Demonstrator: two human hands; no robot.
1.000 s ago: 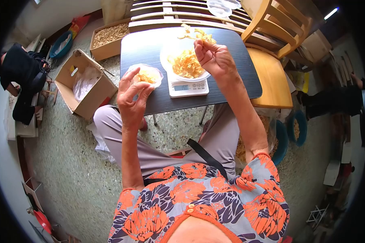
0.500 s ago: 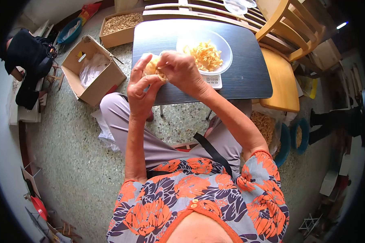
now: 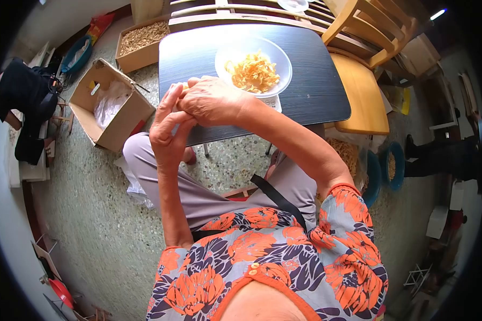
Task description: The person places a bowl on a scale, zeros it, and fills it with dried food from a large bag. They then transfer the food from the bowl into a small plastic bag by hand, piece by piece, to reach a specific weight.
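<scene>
Left hand (image 3: 168,131): up near the table's front edge, fingers cupped round a small clear container (image 3: 178,90), barely visible behind the hands.
Right hand (image 3: 211,99): lying over the top of that container, fingers curled down onto it; can't tell if it's pinching anything.
Bowl (image 3: 253,65): white, full of pale yellow flakes (image 3: 251,72), just past the right hand.
Scale (image 3: 273,102): under the bowl, only a corner shows.
Table (image 3: 316,85): dark, small.
Cardboard box (image 3: 110,104): on the floor, left of the table.
</scene>
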